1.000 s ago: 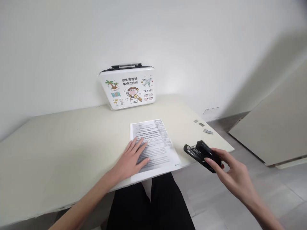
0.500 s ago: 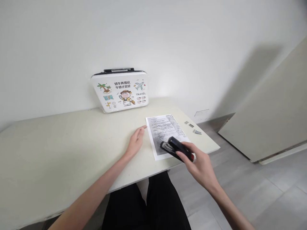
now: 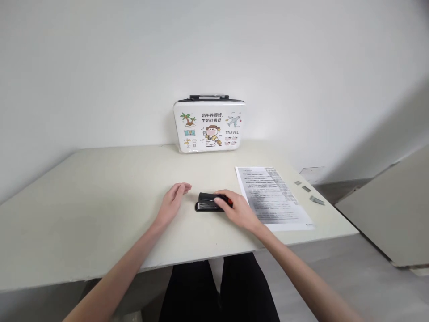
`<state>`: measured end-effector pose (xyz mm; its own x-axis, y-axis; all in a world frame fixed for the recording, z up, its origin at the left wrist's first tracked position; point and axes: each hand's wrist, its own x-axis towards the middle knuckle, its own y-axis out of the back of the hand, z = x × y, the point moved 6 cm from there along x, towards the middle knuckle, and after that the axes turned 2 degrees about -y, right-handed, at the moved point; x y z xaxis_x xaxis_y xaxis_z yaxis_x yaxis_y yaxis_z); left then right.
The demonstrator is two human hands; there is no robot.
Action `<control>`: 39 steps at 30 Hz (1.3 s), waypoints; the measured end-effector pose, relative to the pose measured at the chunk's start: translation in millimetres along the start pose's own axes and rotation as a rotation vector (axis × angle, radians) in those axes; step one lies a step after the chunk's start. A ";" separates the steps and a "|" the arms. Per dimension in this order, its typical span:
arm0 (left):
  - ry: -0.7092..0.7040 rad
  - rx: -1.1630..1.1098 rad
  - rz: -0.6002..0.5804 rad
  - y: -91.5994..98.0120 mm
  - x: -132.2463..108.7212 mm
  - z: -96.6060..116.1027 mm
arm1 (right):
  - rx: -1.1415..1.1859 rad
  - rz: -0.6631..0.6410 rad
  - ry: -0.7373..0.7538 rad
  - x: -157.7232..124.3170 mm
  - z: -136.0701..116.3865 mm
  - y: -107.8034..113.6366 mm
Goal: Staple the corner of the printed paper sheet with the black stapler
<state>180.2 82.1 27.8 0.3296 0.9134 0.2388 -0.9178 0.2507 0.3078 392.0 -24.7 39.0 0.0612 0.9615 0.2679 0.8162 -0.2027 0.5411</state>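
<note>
A black stapler (image 3: 208,200) lies on its base on the table, its top arm raised a little from the base at the left end. My right hand (image 3: 236,208) is closed around its right end, near a red patch. To the left of the stapler, my left hand (image 3: 173,201) is on or just over the tabletop with its fingers loosely stretched, holding nothing. A printed sheet of paper (image 3: 271,197) lies flat to the right, partly behind my right wrist.
Several small grey strips of staples (image 3: 306,188) lie by the table's right edge. A white case (image 3: 210,127) with cartoon prints stands at the back against the wall. The pale table (image 3: 100,201) has its front edge above my legs.
My right hand has carried the stapler left, off the paper, and down onto the bare table. My left hand stays left of it. The view has turned left.
</note>
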 end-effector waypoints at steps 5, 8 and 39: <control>-0.001 0.070 -0.010 -5.2 -1.6 0.6 | -0.084 0.124 -0.120 -9.2 23.2 4.7; 0.013 0.071 0.049 -1.4 -2.6 0.0 | -0.128 0.154 -0.130 -11.0 28.9 2.2; 0.540 -0.998 0.120 -8.5 -7.6 -25.4 | -0.338 0.423 0.543 -20.8 -48.8 -10.2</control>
<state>179.8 81.2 -0.1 0.3113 0.9067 -0.2845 -0.7828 0.0749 -0.6178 354.4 -51.6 66.8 -0.0329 0.5807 0.8135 0.5609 -0.6629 0.4959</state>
